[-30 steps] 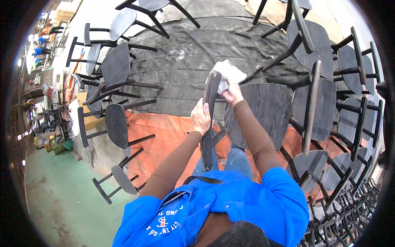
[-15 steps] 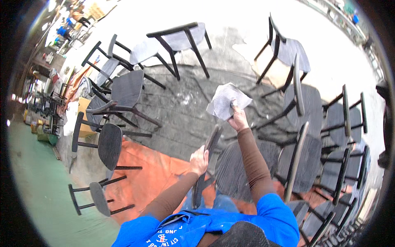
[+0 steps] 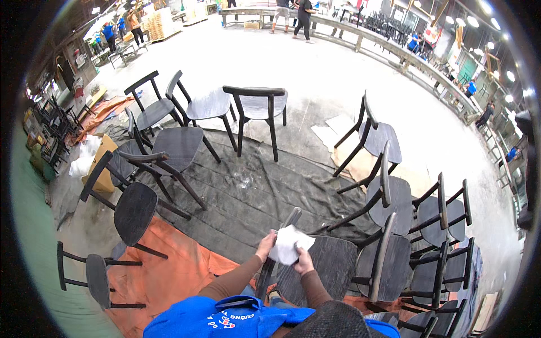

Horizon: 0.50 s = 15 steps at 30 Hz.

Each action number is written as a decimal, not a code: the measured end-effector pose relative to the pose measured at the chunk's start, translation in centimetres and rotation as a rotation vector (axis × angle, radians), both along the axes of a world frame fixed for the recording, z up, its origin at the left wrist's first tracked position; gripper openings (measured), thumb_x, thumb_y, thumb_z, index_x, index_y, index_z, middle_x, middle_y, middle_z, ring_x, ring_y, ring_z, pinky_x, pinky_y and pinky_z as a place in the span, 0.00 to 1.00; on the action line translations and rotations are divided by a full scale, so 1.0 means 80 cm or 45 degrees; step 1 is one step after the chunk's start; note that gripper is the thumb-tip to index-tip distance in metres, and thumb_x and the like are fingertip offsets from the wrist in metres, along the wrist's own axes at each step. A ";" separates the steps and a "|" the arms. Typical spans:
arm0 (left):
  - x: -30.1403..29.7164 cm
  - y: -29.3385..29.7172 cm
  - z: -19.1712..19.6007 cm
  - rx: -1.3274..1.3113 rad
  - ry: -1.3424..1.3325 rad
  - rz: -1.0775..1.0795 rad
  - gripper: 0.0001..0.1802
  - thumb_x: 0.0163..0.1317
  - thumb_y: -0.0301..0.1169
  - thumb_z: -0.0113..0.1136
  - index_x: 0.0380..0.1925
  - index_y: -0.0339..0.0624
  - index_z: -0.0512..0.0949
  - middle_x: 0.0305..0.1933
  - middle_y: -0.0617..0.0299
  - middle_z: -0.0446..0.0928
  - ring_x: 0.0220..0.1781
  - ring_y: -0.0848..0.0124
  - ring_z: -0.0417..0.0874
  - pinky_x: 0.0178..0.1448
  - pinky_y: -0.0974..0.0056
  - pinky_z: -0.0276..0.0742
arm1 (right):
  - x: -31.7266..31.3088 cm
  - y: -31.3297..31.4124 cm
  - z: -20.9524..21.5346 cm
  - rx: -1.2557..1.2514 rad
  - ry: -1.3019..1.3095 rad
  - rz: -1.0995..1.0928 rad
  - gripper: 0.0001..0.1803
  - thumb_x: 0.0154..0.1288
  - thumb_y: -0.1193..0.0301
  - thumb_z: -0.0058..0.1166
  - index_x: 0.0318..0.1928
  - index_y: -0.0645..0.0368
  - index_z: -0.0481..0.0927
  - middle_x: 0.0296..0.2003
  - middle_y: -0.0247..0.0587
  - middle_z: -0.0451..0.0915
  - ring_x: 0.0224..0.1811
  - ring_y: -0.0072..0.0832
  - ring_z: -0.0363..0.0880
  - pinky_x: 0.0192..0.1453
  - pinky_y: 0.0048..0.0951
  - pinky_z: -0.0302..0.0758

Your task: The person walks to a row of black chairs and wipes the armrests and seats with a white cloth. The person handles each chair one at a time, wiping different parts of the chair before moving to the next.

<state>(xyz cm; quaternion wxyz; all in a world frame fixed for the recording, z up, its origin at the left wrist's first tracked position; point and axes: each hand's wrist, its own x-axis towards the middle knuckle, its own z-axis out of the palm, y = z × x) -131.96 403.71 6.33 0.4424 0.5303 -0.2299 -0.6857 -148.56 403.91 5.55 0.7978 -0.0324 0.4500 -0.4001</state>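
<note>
A dark wooden chair [image 3: 328,263] stands right in front of me, its seat to the right and its top rail [image 3: 293,216] slanting up and away. My left hand [image 3: 266,246] is closed at the left side of that rail; the sheet hides part of its fingertips. My right hand [image 3: 305,261] grips the lower right edge of a crumpled white sheet [image 3: 287,244], paper or thin cloth. The sheet lies over the rail between my two hands and covers part of it.
Several similar chairs ring me, among them one at left [image 3: 135,211], one ahead [image 3: 262,104] and one at right [image 3: 389,205]. Dark cloth [image 3: 242,186] and orange sheeting [image 3: 163,265] cover the floor. Farther off are people and a long bench [image 3: 383,42].
My right hand has brought the sheet from out ahead back toward my left hand and the chair's rail. My view has tilted up, showing more of the hall.
</note>
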 end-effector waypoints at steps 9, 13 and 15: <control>0.099 0.061 0.079 -0.120 0.132 -0.353 0.22 0.59 0.43 0.62 0.47 0.38 0.76 0.43 0.64 0.78 0.42 0.75 0.77 0.47 0.67 0.73 | 0.075 0.041 0.061 -0.908 0.622 0.612 0.23 0.62 0.58 0.56 0.50 0.63 0.76 0.45 0.37 0.78 0.41 0.20 0.73 0.47 0.25 0.71; 0.200 0.070 0.052 -0.119 0.026 0.052 0.19 0.60 0.42 0.61 0.42 0.37 0.78 0.36 0.64 0.79 0.34 0.74 0.78 0.39 0.66 0.76 | 0.103 0.077 0.038 -0.741 1.381 0.141 0.29 0.60 0.58 0.59 0.53 0.68 0.71 0.37 0.40 0.78 0.37 0.32 0.78 0.45 0.31 0.74; 0.274 0.084 0.013 -0.056 0.009 0.236 0.19 0.61 0.42 0.59 0.42 0.38 0.78 0.36 0.64 0.79 0.33 0.73 0.79 0.39 0.65 0.76 | 0.109 0.097 0.017 -0.821 2.335 0.373 0.33 0.58 0.59 0.61 0.56 0.69 0.68 0.35 0.44 0.78 0.33 0.35 0.79 0.41 0.32 0.77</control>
